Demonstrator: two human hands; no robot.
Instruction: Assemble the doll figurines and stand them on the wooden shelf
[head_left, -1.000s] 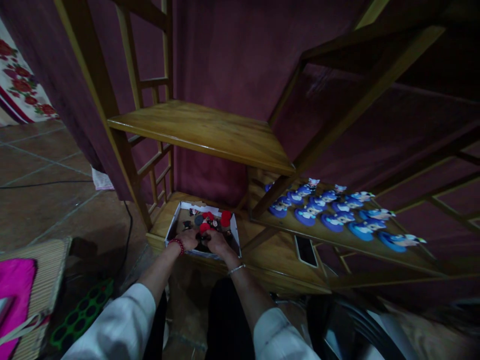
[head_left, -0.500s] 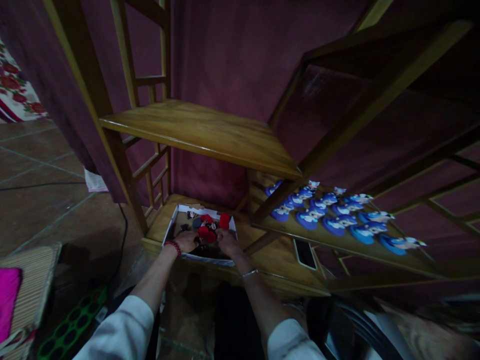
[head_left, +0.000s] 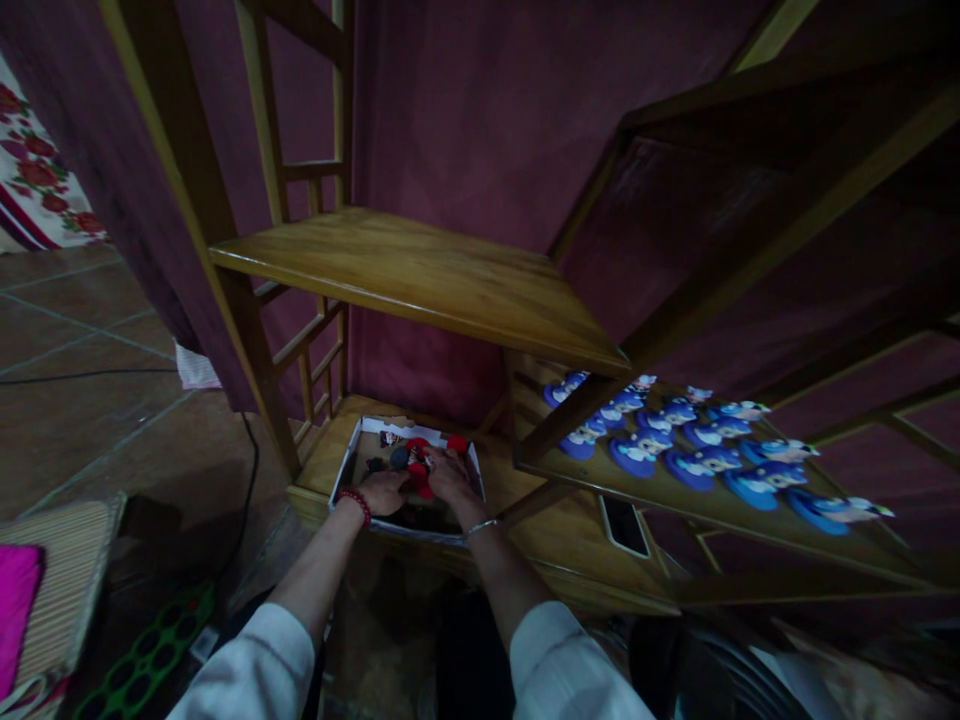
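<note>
A shallow white cardboard box [head_left: 346,462] sits on the low wooden shelf in front of me. Inside lie several small figurines in red, black and white, some with round red bases. Between my hands is a red-based figurine [head_left: 420,482], small and partly covered by fingers. My right hand [head_left: 450,478] has its fingers bent and closed at the figurine's upper right side. From the left, my left hand [head_left: 382,493], with a red bead bracelet at the wrist, closes its fingertips at the base's edge. A dark grey round piece [head_left: 399,458] lies just beyond the left fingers.
On the shelf to the right stand rows of figurines with blue bases [head_left: 637,450]. A phone [head_left: 624,525] lies on the lower board. A wooden shelf board [head_left: 420,265] juts out above the box. Left on the floor are a green holed rack [head_left: 146,655] and a woven seat [head_left: 71,560].
My right hand has moved slightly left and over the red-based figurine, and my left hand has come closer to it. The whole view has shifted a little.
</note>
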